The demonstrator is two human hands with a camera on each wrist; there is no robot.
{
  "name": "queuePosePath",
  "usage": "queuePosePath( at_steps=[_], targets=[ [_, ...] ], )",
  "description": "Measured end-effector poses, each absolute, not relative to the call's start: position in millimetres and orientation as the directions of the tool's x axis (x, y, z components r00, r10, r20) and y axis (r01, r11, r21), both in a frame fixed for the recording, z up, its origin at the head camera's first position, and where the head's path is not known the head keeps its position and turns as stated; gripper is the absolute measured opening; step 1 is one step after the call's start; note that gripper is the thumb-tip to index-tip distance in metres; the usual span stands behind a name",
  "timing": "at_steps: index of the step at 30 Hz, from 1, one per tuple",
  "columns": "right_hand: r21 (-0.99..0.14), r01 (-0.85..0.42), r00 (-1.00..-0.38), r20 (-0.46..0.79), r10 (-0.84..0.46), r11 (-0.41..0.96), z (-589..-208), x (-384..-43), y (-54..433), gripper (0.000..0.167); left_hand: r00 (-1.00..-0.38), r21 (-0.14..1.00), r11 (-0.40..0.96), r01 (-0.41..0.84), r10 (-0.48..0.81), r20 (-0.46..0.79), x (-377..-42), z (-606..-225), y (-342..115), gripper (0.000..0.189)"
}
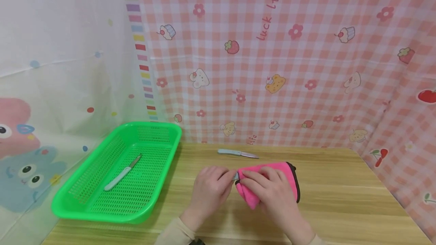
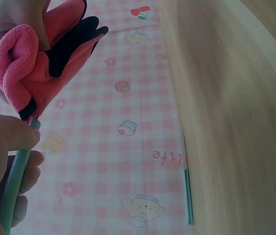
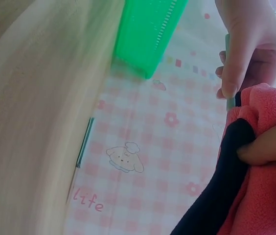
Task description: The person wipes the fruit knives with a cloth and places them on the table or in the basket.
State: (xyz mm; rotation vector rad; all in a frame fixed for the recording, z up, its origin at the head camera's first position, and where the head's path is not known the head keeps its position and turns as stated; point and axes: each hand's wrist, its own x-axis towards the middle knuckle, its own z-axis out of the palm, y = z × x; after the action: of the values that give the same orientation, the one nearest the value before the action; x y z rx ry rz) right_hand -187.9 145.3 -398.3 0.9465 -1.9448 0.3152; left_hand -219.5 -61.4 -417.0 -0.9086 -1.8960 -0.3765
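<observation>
My left hand (image 1: pixel 212 185) grips the pale green handle (image 2: pixel 15 183) of a small knife, thumb along its side. A pink cloth (image 1: pixel 288 175) with black edging is folded round the other end of that knife, so its blade is hidden. Through the folds my right hand (image 1: pixel 272 188) pinches the cloth, fingers on top in the head view. In the right wrist view the right thumb (image 3: pixel 267 147) presses on the cloth's black edge, close beside the left hand (image 3: pixel 255 46). Both hands are held over the wooden table, near its front.
A second knife (image 1: pixel 235 153) with a pale handle lies on the table (image 1: pixel 340 199) beyond the hands, blade to the right. At the left stands a green plastic basket (image 1: pixel 163 162) with another knife (image 1: pixel 119 179) in it. A pink checked curtain (image 1: pixel 252 59) hangs behind.
</observation>
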Motion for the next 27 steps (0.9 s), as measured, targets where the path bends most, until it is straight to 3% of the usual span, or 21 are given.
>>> queuePosePath(
  at_steps=[5,9,15,19,23,27],
  targets=[
    [0.146,-0.733,-0.267,0.836,-0.479,0.664,-397.7,-189.4,146.4,0.036,-0.262,-0.103,0.67,0.735,0.421,0.868,-218.8,-416.0,-61.6,0.026],
    [0.125,-0.728,-0.306,0.82,-0.483,0.674,-397.8,-190.5,151.4,0.022,-0.278,-0.085,0.673,0.735,0.414,0.867,-218.8,-415.3,-62.7,0.024],
    [0.082,-0.704,-0.367,0.808,-0.46,0.706,-397.0,-192.6,163.0,0.042,-0.288,-0.067,0.676,0.734,0.398,0.871,-220.1,-415.3,-64.7,0.022],
    [0.057,-0.689,-0.39,0.811,-0.436,0.723,-396.1,-195.4,170.9,0.047,-0.324,-0.037,0.684,0.729,0.392,0.861,-219.5,-414.6,-65.6,0.02],
    [0.057,-0.685,-0.376,0.826,-0.42,0.726,-395.5,-198.8,176.3,0.027,-0.349,-0.016,0.689,0.725,0.388,0.853,-218.9,-414.2,-66.0,0.019],
    [0.047,-0.676,-0.396,0.818,-0.417,0.735,-394.9,-199.4,179.8,0.028,-0.36,-0.004,0.69,0.724,0.384,0.85,-218.9,-414.0,-66.0,0.018]
  ],
)
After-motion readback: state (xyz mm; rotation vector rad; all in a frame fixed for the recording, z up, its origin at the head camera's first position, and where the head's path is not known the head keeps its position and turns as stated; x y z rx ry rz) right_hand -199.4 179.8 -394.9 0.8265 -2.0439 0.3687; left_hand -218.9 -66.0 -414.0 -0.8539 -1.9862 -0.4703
